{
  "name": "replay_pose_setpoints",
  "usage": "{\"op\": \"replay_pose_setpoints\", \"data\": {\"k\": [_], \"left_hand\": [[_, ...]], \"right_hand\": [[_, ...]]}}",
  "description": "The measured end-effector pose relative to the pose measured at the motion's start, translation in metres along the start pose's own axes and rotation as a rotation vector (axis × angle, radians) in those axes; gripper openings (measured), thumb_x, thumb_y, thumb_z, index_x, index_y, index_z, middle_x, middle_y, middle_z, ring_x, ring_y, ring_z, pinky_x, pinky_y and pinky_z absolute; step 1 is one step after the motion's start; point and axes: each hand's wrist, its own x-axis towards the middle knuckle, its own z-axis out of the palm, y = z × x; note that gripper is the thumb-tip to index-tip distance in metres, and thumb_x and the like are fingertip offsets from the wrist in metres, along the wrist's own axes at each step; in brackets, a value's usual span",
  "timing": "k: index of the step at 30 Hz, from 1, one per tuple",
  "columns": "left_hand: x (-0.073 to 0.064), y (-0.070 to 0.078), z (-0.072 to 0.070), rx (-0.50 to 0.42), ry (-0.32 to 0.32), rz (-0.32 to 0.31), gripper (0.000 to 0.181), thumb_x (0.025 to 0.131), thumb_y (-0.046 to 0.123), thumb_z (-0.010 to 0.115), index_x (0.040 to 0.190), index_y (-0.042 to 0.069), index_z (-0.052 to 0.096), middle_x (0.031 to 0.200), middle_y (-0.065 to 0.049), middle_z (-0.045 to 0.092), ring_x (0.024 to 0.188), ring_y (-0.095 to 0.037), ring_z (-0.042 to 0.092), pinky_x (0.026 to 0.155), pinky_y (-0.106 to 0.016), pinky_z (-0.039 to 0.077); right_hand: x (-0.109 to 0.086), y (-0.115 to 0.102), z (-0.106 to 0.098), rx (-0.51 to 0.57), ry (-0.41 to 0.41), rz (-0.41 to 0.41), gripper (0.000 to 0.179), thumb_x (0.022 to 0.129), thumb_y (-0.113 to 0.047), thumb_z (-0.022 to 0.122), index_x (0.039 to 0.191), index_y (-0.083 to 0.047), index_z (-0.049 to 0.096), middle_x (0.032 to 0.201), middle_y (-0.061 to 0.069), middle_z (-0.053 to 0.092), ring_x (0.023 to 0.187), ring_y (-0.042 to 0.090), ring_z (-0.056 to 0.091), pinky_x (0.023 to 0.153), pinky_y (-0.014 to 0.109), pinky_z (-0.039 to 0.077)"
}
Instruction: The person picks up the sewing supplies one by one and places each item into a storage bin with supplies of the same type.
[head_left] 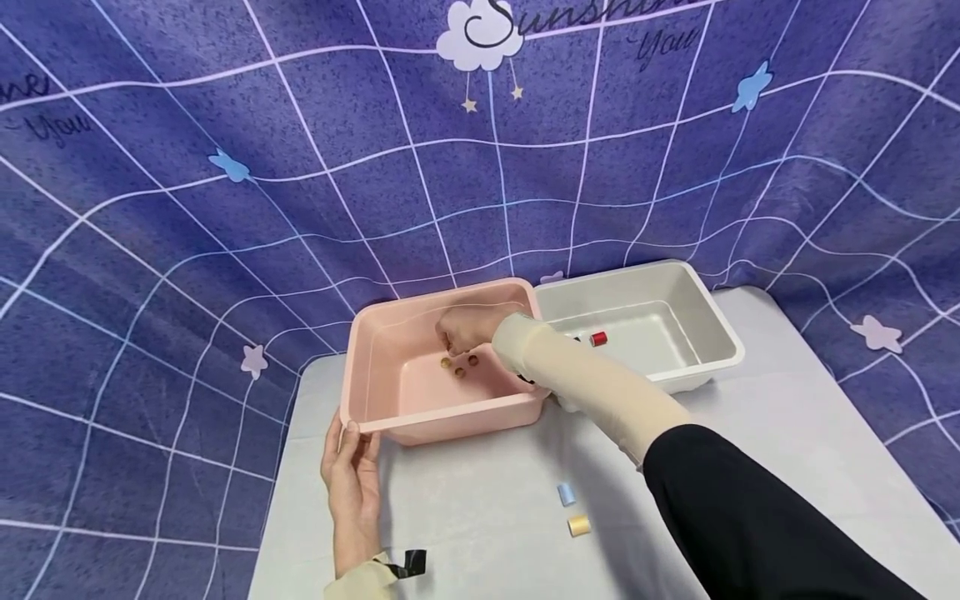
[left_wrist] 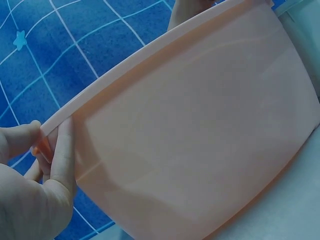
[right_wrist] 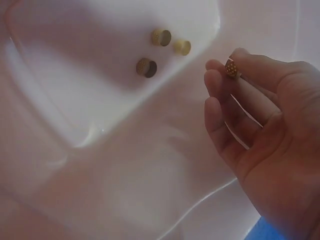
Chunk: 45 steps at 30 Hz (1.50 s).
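Nearest, a yellow cylindrical thread spool [head_left: 579, 525] and, just past it, a pale blue cylindrical spool [head_left: 566, 494] lie on their sides on the white-covered tabletop [head_left: 480, 517]; a nudge from the right arm reaching above them could set either rolling. Farther in, the left hand [head_left: 352, 483] has its grip closed around the near-left corner of a rectangular pale pink plastic bin [head_left: 450, 423]; a hard pull there might tilt the bin and slide its contents. On the bin's floor sit three small gold-coloured thimbles [right_wrist: 161, 37] grouped close together, so fingers coming down among them could scatter them. Just beyond, inside the bin, the right hand [head_left: 468, 327] pinches a fourth, dimpled gold thimble [right_wrist: 232, 68] between thumb and fingertips; being small and curved, it could slip out if that grip loosens. The cream sleeve [head_left: 592, 375] passes over the bin's right rim and could snag on it. Farthest right, a light grey rectangular plastic bin [head_left: 630, 292] holding a red spool [head_left: 598, 339] stands close enough to be jostled too.
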Motion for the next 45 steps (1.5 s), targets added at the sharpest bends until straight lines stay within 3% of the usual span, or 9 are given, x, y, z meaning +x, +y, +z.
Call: {"op": "replay_pose_setpoints", "data": {"k": [6,8,16,24,31,35,39,45], "left_hand": [[0.002,0.001,0.001,0.015,-0.02,0.01,0.055,0.104,0.004,0.061,0.156,0.009,0.046,0.144,-0.015,0.048,0.108,-0.016,0.067,0.099,-0.025,0.064],[0.002,0.001,0.001,0.023,-0.02,0.004,0.056,0.104,0.004,0.061,0.157,0.01,0.045,0.144,-0.014,0.047,0.108,-0.015,0.067,0.1,-0.024,0.063],[-0.001,-0.001,-0.001,0.034,-0.001,-0.006,0.056,0.105,0.005,0.06,0.158,0.011,0.044,0.143,-0.012,0.048,0.111,-0.015,0.066,0.101,-0.024,0.063],[-0.001,-0.001,-0.002,0.042,0.017,-0.018,0.056,0.104,0.006,0.06,0.158,0.013,0.045,0.144,-0.011,0.047,0.113,-0.015,0.065,0.103,-0.023,0.061],[0.001,-0.002,-0.002,0.026,0.008,-0.015,0.053,0.105,0.006,0.06,0.156,0.013,0.047,0.139,-0.011,0.052,0.109,-0.015,0.066,0.097,-0.022,0.064],[0.0,-0.001,-0.002,0.011,-0.003,-0.007,0.053,0.105,0.006,0.06,0.155,0.012,0.047,0.139,-0.011,0.053,0.111,-0.016,0.067,0.096,-0.023,0.065],[-0.001,-0.002,-0.003,0.047,-0.016,0.0,0.055,0.105,0.008,0.06,0.158,0.012,0.044,0.144,-0.012,0.049,0.114,-0.015,0.066,0.099,-0.022,0.063],[-0.001,-0.003,-0.003,0.088,-0.017,0.005,0.055,0.106,0.011,0.059,0.158,0.012,0.042,0.144,-0.012,0.048,0.114,-0.013,0.066,0.1,-0.021,0.061]], "right_hand": [[0.012,0.002,0.005,0.056,-0.02,0.025,0.007,0.091,-0.006,0.073,0.096,-0.011,0.072,0.076,-0.004,0.071,0.061,0.006,0.061,0.052,0.017,0.043],[0.014,0.003,0.008,0.054,-0.035,0.031,0.007,0.092,-0.007,0.074,0.098,-0.01,0.073,0.075,-0.003,0.074,0.06,0.007,0.064,0.052,0.016,0.046],[0.018,0.009,0.023,-0.031,-0.01,0.085,0.008,0.091,-0.004,0.071,0.094,-0.008,0.077,0.06,-0.006,0.06,0.054,0.005,0.053,0.047,0.015,0.041],[0.036,0.026,0.043,-0.057,0.039,0.054,0.012,0.087,-0.001,0.066,0.094,-0.01,0.07,0.068,-0.009,0.059,0.06,0.006,0.057,0.054,0.02,0.051],[0.036,0.018,0.046,-0.29,0.047,0.027,0.012,0.094,-0.021,0.074,0.104,-0.014,0.074,0.087,-0.004,0.068,0.083,0.016,0.068,0.078,0.03,0.063],[0.038,0.013,0.049,-0.391,0.066,0.048,0.01,0.093,-0.023,0.075,0.099,-0.017,0.071,0.102,-0.002,0.073,0.098,0.02,0.073,0.089,0.036,0.066],[0.041,0.01,0.053,-0.428,0.057,0.062,0.009,0.094,-0.02,0.074,0.088,-0.021,0.067,0.101,-0.004,0.076,0.094,0.018,0.075,0.087,0.034,0.068],[0.044,0.005,0.055,-0.549,0.046,0.047,0.034,0.095,-0.015,0.07,0.069,-0.025,0.051,0.086,-0.01,0.072,0.079,0.012,0.067,0.078,0.031,0.068]]}}
